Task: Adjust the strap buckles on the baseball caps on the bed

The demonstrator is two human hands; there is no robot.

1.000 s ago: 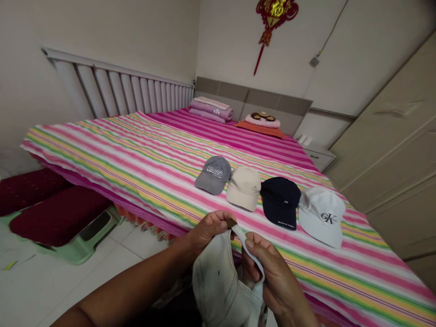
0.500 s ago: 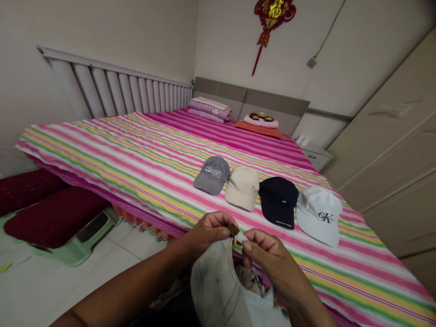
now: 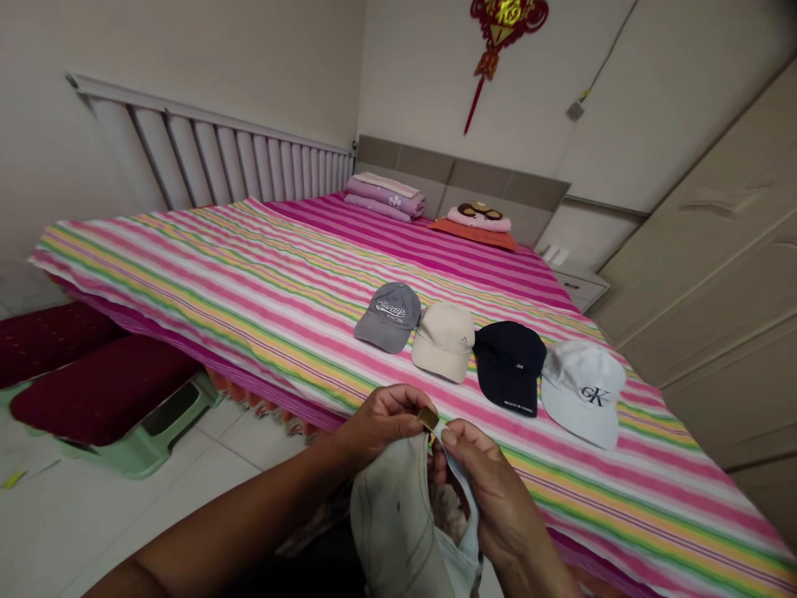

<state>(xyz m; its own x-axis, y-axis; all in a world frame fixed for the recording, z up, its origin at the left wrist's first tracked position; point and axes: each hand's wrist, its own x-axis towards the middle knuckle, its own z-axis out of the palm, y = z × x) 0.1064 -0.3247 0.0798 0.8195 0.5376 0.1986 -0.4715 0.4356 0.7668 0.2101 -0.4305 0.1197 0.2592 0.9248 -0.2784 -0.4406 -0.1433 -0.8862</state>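
A pale, whitish baseball cap (image 3: 395, 519) is held low in front of me with its back opening facing up. My left hand (image 3: 392, 422) pinches the brass-coloured buckle (image 3: 427, 418) on the cap's strap between thumb and fingers. The light strap (image 3: 439, 432) runs from the buckle to my right hand (image 3: 476, 465), whose thumb and fingers grip it. Beyond my hands several caps lie in a row on the bed: a grey cap (image 3: 388, 317), a beige cap (image 3: 444, 341), a navy cap (image 3: 510, 365) and a white cap with dark letters (image 3: 583, 392).
A striped sheet (image 3: 205, 291) covers the bed. Folded purple bedding (image 3: 384, 199) and an orange cloth (image 3: 473, 235) with a pink bundle sit near the headboard (image 3: 417, 170). Red-topped stools (image 3: 112, 390) stand at left; a wardrobe (image 3: 728, 249) rises at right.
My right hand has shifted slightly down along the strap, and more of the strap and the cap's back opening shows. My left hand stays at the buckle. The view has moved slightly.
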